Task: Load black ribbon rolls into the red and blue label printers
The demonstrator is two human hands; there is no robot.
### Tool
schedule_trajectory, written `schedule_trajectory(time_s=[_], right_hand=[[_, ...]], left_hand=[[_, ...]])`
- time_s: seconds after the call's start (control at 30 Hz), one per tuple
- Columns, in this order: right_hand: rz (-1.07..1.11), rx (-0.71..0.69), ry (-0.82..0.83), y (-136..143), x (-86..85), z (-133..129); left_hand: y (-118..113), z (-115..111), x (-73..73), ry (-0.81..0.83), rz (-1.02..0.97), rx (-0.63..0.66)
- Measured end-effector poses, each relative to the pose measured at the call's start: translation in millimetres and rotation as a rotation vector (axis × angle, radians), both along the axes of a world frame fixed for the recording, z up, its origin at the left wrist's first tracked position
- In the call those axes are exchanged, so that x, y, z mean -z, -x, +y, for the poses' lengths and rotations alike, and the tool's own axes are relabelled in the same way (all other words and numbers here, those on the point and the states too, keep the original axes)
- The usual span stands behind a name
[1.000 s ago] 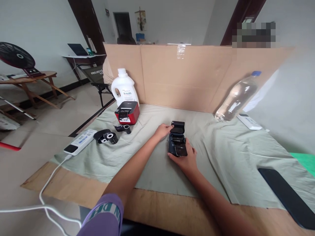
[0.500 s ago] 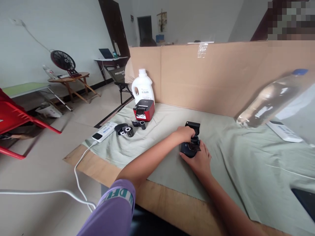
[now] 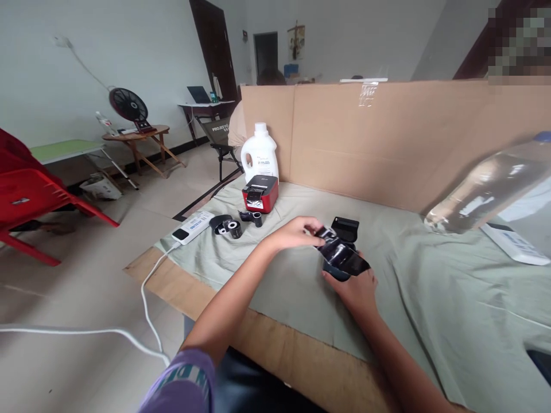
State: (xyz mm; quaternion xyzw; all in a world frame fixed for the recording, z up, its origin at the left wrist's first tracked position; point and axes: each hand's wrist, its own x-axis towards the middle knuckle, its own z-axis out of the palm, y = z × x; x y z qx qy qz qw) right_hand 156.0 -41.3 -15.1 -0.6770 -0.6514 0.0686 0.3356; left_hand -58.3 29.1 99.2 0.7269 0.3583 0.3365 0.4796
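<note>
My left hand (image 3: 296,234) pinches one end of a glossy black label strip (image 3: 342,255), which slants down to the right across a small black label printer. The printer's lid (image 3: 345,227) is swung up and back; its dark body (image 3: 336,272) rests on the cloth, partly covered by the strip. Around the body's near right side wraps my right hand (image 3: 357,291), with its fingers partly hidden. The inside of the printer is mostly out of sight behind the strip.
A red and black printer (image 3: 261,195) stands before a white jug (image 3: 260,152). Nearby lie black label rolls (image 3: 233,228) and a white power strip (image 3: 192,228). A cardboard wall (image 3: 344,137) closes the back. On the right, a large plastic bottle (image 3: 486,183) leans.
My left hand has moved from inside the printer out to the left, drawing the black label strip up with it. My right hand stays on the printer. The view has shifted slightly left.
</note>
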Motion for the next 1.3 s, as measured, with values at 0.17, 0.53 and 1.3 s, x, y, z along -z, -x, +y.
schedule_trajectory(time_s=[0.17, 0.53, 1.3], right_hand=[[-0.009, 0.043, 0.032, -1, 1.7, 5], [0.003, 0.032, 0.008, 1, -0.1, 3], [0.0, 0.025, 0.005, -2, 1.5, 4]], left_hand=[[84, -66, 41.6, 0.096, -0.186, -0.453], [217, -87, 97.6, -0.074, 0.231, -0.85], [192, -37, 44.3, -0.133, 0.88, -0.876]])
